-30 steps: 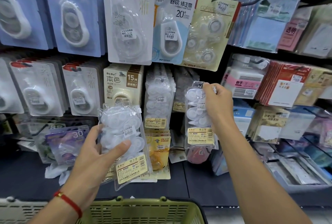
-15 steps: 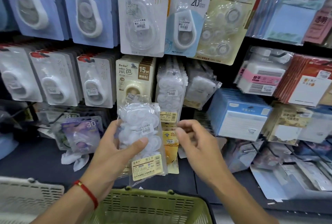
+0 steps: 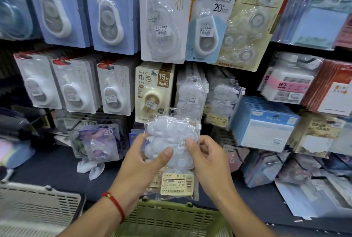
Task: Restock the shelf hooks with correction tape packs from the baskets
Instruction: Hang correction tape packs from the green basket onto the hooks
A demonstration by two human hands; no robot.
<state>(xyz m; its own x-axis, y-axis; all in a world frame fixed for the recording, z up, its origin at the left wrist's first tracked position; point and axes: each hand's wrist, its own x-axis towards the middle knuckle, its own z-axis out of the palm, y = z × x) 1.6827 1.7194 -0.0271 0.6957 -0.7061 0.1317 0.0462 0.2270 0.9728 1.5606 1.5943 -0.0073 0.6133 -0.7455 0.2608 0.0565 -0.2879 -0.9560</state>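
Grey-white slatted basket sat at lower left, only its rim and wall in view; contents not visible. Beside it, at bottom centre, a green basket showed its slotted wall; its inside was cut off by the frame edge, so contents could not be told.

Left hand, with a red string bracelet at the wrist, gripped a clear bag of white correction tapes from the left, thumb pressed across the front. The bag was held upright above the green basket, in front of the shelf. It held a cluster of round white tape units and a yellow label card at its lower end.

Right hand gripped the same bag from the right side, fingers curled onto its edge.

Behind and above the bag, matching clear bags hung on a hook, with a second bunch just to the right, tilted. Left of these hung a beige 15M carded tape, then rows of white carded tapes. Blue boxed packs stood at the right.
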